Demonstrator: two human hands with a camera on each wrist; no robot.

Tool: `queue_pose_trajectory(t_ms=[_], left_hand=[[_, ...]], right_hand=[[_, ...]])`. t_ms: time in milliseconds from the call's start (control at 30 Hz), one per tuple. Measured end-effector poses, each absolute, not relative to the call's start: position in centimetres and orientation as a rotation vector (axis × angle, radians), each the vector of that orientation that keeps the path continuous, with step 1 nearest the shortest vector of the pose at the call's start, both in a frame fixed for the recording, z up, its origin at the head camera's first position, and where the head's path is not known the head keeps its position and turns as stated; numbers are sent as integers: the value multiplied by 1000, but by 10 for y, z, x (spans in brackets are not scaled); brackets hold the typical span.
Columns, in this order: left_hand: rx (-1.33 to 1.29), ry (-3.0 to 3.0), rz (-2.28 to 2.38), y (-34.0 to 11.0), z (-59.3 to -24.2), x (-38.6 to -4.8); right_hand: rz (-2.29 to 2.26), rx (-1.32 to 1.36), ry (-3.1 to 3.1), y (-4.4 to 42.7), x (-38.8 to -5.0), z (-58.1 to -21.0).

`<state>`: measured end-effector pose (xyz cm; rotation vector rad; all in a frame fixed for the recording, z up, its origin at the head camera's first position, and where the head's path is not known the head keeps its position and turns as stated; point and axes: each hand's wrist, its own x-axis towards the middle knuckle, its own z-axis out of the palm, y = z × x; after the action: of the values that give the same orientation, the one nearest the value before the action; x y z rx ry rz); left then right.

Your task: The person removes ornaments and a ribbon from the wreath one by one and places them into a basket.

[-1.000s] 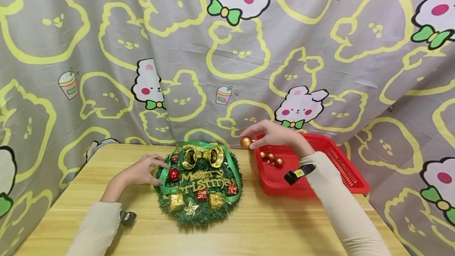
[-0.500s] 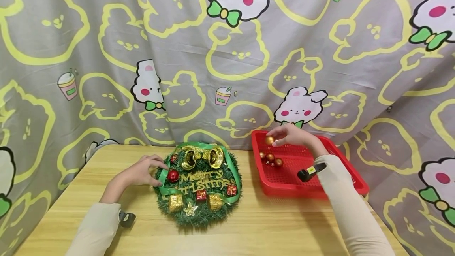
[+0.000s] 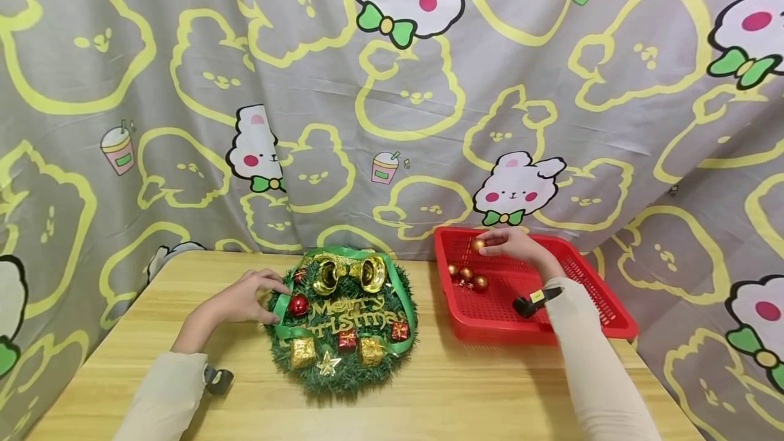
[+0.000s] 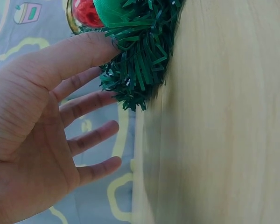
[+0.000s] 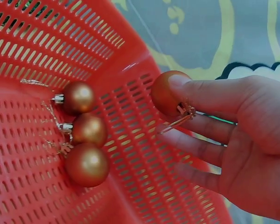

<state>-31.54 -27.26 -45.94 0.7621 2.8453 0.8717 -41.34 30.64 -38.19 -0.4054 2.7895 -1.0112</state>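
My right hand pinches a gold Christmas ball between thumb and fingers, over the far left part of a red plastic basket. A thin gold hanging loop dangles from the ball. Three more gold balls lie together inside the basket, near its left wall. My left hand rests at the left edge of a green Christmas wreath, its thumb touching the greenery and its fingers spread, as the left wrist view shows. On the wreath are gold bells, a red ball, small gift boxes and "Merry Christmas" lettering.
The wreath and basket stand apart on a light wooden table, with the basket to the right. A grey curtain with cartoon figures hangs right behind the table. The basket's raised rim surrounds the loose balls.
My right hand has moved right with the gold ball, from outside the basket's left rim to over its inside, and a little lower. The left hand and wreath stay in place.
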Motion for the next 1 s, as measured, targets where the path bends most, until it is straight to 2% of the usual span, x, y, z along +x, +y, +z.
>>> queue_pose_trajectory(t_ms=[400,1000], left_hand=[[763,2841,881,-273,-461,-315],[763,2847,862,-272,-459,-316]], right_hand=[[-1166,-280,2762,310,-420,-398],[-1000,-245,2713,310,-423,-410]])
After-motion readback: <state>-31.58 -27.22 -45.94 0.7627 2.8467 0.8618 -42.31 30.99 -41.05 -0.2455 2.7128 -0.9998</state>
